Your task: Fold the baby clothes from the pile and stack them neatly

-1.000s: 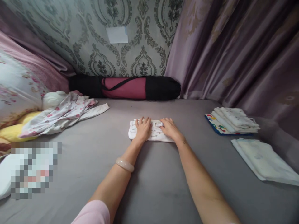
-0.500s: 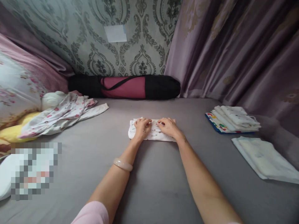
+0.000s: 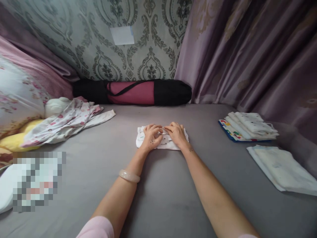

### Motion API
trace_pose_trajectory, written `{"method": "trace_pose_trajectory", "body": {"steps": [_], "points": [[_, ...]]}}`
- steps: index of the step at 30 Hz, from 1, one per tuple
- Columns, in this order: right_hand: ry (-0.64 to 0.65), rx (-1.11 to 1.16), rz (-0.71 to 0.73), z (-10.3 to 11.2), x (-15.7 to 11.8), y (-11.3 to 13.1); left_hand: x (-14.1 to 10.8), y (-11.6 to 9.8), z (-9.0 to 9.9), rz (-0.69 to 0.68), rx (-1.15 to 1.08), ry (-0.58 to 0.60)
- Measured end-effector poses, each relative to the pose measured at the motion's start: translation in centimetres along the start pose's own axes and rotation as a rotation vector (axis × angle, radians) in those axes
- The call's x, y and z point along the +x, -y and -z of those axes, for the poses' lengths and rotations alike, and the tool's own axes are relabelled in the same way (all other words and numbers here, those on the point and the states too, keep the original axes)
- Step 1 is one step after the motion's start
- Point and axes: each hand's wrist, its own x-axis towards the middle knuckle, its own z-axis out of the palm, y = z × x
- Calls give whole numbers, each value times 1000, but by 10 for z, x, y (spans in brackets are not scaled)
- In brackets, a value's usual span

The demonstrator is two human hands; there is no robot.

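Observation:
A small folded white cloth (image 3: 167, 144) with a sparse printed pattern lies flat on the grey bed sheet (image 3: 163, 185), in the middle of the view. My left hand (image 3: 151, 136) rests over its left half, thumb and fingers bent into a pinch at the cloth's upper middle. From the right, my right hand (image 3: 176, 133) pinches the cloth close by, its fingertips almost meeting the left ones. Both hands partly cover the cloth, and what exactly lies between the fingertips is too small to make out. A pale bangle (image 3: 129, 176) circles my left wrist.
A black and maroon long bag (image 3: 133, 92) lies along the patterned wall. To the right are a stack of folded cloths (image 3: 252, 125) and a folded whitish pad (image 3: 282, 168). A printed garment (image 3: 71, 120) lies crumpled at left, near a blurred-out item (image 3: 39, 181).
My right hand has moved left along the cloth, bringing its fingertips close to the left hand's. My left hand has shifted only slightly and stays on the cloth.

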Motion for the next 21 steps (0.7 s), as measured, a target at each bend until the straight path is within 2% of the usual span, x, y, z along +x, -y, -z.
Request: {"method": "trace_pose_trajectory", "body": {"steps": [3, 7, 13, 17, 21], "points": [[48, 37, 12, -2, 2, -1, 1, 0, 0, -5, 18, -10], [24, 37, 28, -7, 4, -2, 1, -3, 2, 13, 14, -25], [61, 78, 31, -15, 6, -3, 2, -1, 1, 4, 31, -20], [-38, 186, -23, -6, 9, -10, 5, 8, -6, 5, 0, -44], [-58, 182, -122, 7, 8, -14, 6, 9, -8, 17, -31, -68]]}}
